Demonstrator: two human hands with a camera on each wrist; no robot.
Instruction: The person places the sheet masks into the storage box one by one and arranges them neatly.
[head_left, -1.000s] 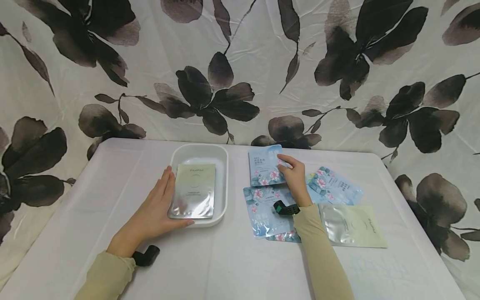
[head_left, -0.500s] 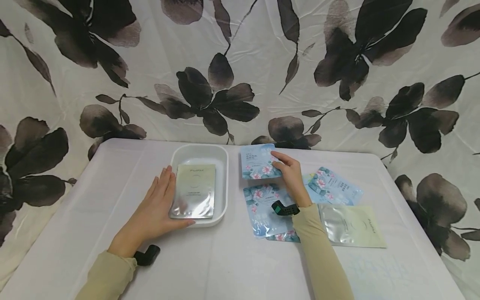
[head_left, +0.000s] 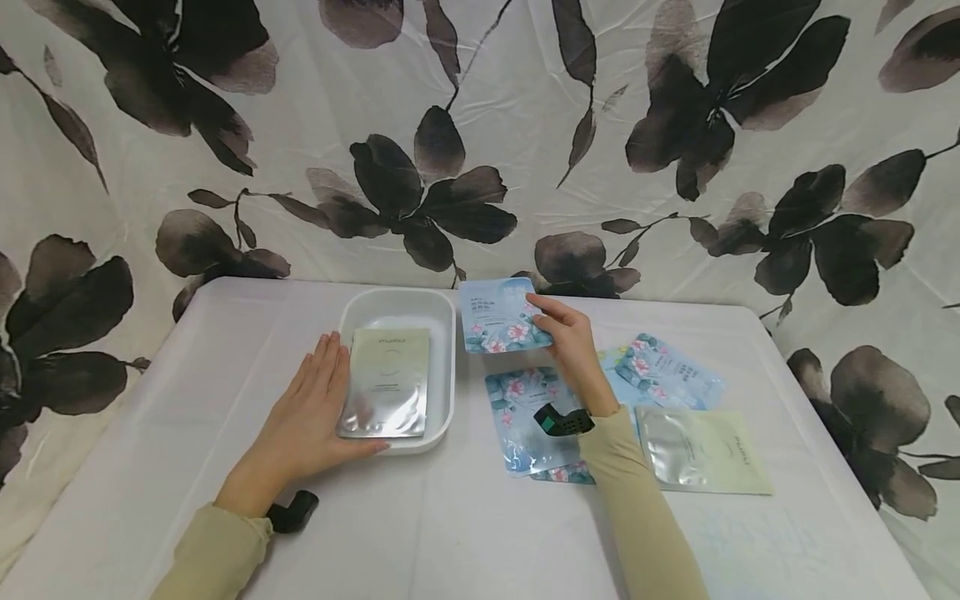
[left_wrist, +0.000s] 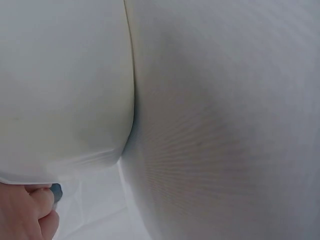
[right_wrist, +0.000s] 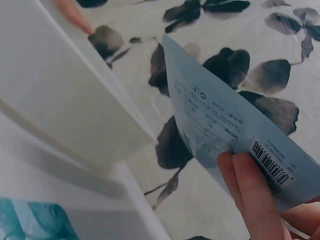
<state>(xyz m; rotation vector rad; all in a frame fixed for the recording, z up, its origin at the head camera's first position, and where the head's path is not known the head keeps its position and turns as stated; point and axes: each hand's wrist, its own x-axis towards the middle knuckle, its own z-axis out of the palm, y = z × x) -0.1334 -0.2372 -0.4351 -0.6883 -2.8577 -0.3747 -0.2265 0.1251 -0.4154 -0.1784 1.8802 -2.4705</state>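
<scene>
My left hand (head_left: pixel 303 417) lies along the left side of a white plastic tray (head_left: pixel 442 367), fingers straight and thumb reaching across its near edge. In the tray lies a pale green and silver face mask packet (head_left: pixel 387 379). Above the table, right of the tray, my right hand (head_left: pixel 573 346) pinches a light blue face mask packet (head_left: pixel 495 312) with pink flowers by its right edge. The right wrist view shows the barcoded back of this blue packet (right_wrist: pixel 215 115), with fingers (right_wrist: pixel 252 190) on it. In the left wrist view the tray wall (left_wrist: pixel 65 90) fills the left side.
Beneath my right wrist lie overlapping blue floral packets (head_left: pixel 525 425). Farther right are another blue packet (head_left: pixel 686 375) and a green-silver packet (head_left: pixel 708 450). A white cloth covers the table (head_left: pixel 450 533); a floral curtain (head_left: pixel 525 50) hangs behind it.
My right hand has lifted the blue face mask packet and carried it left toward the tray, turning it slightly. My left hand has stayed in place.
</scene>
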